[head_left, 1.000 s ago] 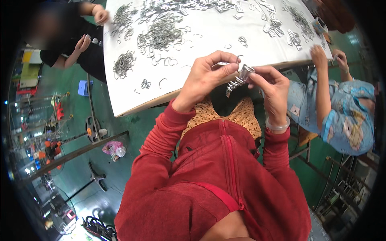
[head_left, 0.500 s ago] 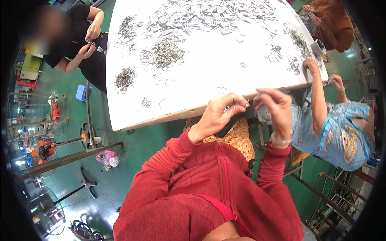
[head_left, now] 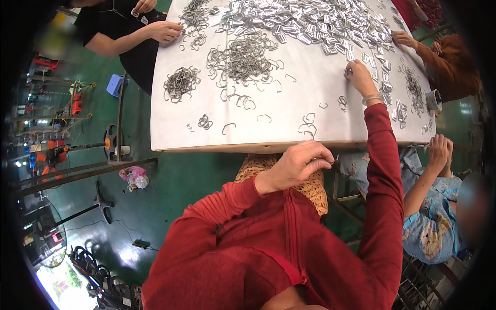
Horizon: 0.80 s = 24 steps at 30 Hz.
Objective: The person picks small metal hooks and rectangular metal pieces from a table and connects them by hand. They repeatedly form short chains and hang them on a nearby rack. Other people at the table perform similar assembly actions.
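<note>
My left hand (head_left: 304,163) is closed in a pinch in front of the table's near edge, above my lap. A thin bit of metal (head_left: 337,158) sticks out at its fingertips; most of it is hidden. Stretched forward over the table, my right hand (head_left: 362,80) has its fingertips pinched on a small silver buckle (head_left: 347,73), partly covered by the fingers. Beyond it spreads a large heap of flat, slotted silver buckles (head_left: 315,23). Bent wire rings (head_left: 245,58) lie piled to the left, with a smaller pile of rings (head_left: 182,82) farther left.
A white-covered table (head_left: 196,139) holds everything. Loose wire rings (head_left: 308,125) lie near its front edge. Co-workers' hands (head_left: 164,32) work at the left, and others (head_left: 439,152) at the right. A small tub (head_left: 434,99) stands at the right edge. A blue stool (head_left: 117,85) is on the floor.
My right hand has left the spot beside my left hand and reached forward onto the table. My left hand stays pinched, slightly lower. The view has shifted, showing more of the far table.
</note>
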{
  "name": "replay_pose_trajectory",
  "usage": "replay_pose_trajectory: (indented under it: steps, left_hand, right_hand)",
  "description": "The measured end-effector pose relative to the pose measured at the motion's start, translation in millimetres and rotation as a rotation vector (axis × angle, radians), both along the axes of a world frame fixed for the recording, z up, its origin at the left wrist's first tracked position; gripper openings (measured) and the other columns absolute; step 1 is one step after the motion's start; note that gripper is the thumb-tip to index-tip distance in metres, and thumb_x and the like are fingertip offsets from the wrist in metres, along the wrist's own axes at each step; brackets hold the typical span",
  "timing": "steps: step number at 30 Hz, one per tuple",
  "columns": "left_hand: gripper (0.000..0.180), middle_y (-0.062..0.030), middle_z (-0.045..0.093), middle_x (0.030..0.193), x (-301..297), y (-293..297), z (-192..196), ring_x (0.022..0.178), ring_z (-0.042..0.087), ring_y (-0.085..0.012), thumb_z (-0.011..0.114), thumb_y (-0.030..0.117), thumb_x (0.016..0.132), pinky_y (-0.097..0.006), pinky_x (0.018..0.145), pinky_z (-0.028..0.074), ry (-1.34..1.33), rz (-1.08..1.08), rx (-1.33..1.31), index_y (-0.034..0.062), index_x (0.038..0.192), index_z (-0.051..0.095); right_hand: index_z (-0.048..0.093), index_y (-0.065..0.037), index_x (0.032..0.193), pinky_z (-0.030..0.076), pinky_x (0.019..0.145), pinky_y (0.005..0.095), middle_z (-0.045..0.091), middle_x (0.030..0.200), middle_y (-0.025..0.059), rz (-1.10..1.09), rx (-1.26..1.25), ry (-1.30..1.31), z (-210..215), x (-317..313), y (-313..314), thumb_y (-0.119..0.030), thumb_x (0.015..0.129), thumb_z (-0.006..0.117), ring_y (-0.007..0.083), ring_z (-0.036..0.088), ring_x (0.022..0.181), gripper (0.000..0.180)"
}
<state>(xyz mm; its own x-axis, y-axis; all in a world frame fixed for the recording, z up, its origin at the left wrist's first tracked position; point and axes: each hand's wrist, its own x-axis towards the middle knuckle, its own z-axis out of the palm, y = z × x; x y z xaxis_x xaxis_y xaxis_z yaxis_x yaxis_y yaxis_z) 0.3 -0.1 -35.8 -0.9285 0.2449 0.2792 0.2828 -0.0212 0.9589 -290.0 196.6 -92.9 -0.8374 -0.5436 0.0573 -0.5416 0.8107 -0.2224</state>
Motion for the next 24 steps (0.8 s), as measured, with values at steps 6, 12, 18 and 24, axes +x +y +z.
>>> replay_pose_trajectory:
  steps: [6, 12, 18, 24]
  left_hand:
    - [0.012, -0.008, 0.064, 0.091, -5.4, 1.9, -3.8, 0.085, 0.062, -0.0173, 0.061, -0.002, 0.082, -0.029, 0.077, 0.049, 0.042, -0.025, 0.023, 0.001, 0.094, 0.06]
    - [0.01, -0.008, 0.065, 0.088, -6.1, 1.9, 2.3, 0.082, 0.063, -0.0167, 0.062, 0.0, 0.083, -0.026, 0.073, 0.05, 0.08, 0.032, -0.023, 0.001, 0.093, 0.063]
    - [0.012, -0.0092, 0.065, 0.086, -8.4, 10.2, 13.4, 0.079, 0.064, -0.0178, 0.063, 0.005, 0.083, -0.028, 0.072, 0.05, 0.025, 0.023, -0.043, 0.0008, 0.094, 0.063]
    - [0.011, -0.0102, 0.064, 0.086, -2.8, 16.0, 12.0, 0.082, 0.064, -0.0218, 0.063, 0.007, 0.083, -0.032, 0.071, 0.049, 0.152, 0.061, -0.112, 0.0016, 0.092, 0.061]
  right_hand:
    - [0.065, 0.003, 0.098, 0.05, 0.061, 0.0278, 0.066, 0.076, 0.0128, -0.282, -0.602, -0.342, 33.0, 74.3, 9.3, -0.008, 0.078, 0.065, 0.015, 0.063, 0.063, 0.023]
    - [0.06, 0.004, 0.11, 0.053, 0.071, 0.0259, 0.065, 0.09, 0.0104, -0.3, -1.188, -0.568, 95.7, 236.2, -9.3, 0.004, 0.083, 0.059, 0.0149, 0.063, 0.078, 0.027]
    - [0.063, 0.003, 0.103, 0.048, 0.063, 0.0205, 0.066, 0.086, 0.0067, -0.4, -1.32, -0.368, 108.9, 279.2, -16.4, 0.004, 0.079, 0.067, 0.0097, 0.06, 0.073, 0.024]
    - [0.061, 0.004, 0.104, 0.048, 0.062, 0.0211, 0.066, 0.089, 0.0086, -0.408, -1.417, -0.359, 96.5, 281.9, -21.1, 0.006, 0.08, 0.065, 0.0094, 0.06, 0.074, 0.025]
